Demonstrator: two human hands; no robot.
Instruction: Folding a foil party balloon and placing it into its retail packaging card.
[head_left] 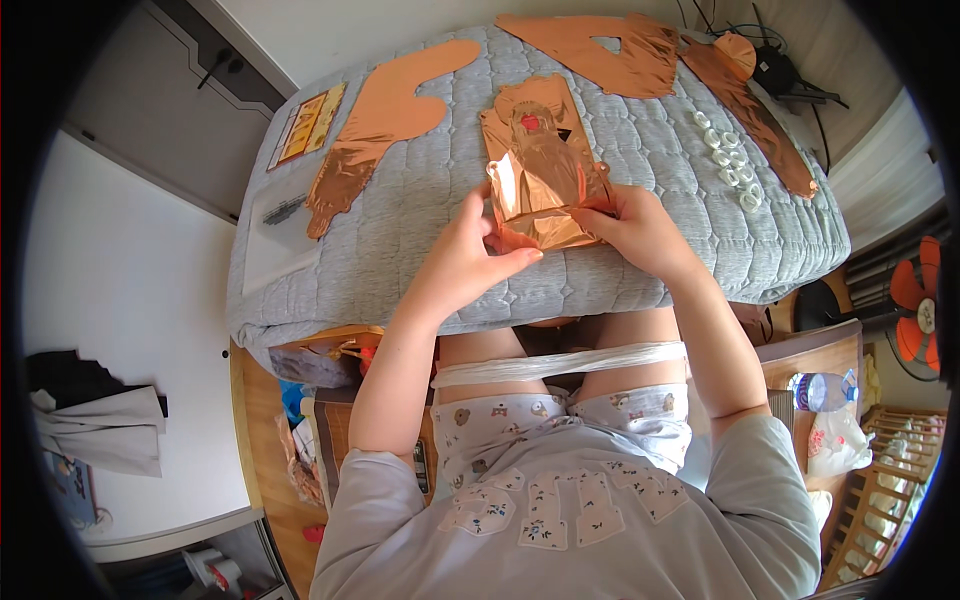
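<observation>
On the bed's near edge lies a shiny rose-gold foil balloon (pixel 550 170), flat and partly folded, with a small red spot near its far part. My left hand (pixel 475 250) grips its near left corner, thumb stretched along the near edge and the other fingers hidden behind the foil. At the near right corner, my right hand (pixel 635 228) pinches the foil with the thumb on top. A second flat foil balloon (pixel 385 110), curved in outline, lies to the left. Another foil balloon (pixel 620 55) with a triangular gap lies at the far side.
Grey quilted bed (pixel 640 145) carries everything. A long foil piece (pixel 755 115) and several small clear rings (pixel 728 155) lie right. Left are a yellow-red packet (pixel 308 125) and clear plastic bag (pixel 280 230). A fan (pixel 915 305) and water bottle (pixel 822 391) stand right.
</observation>
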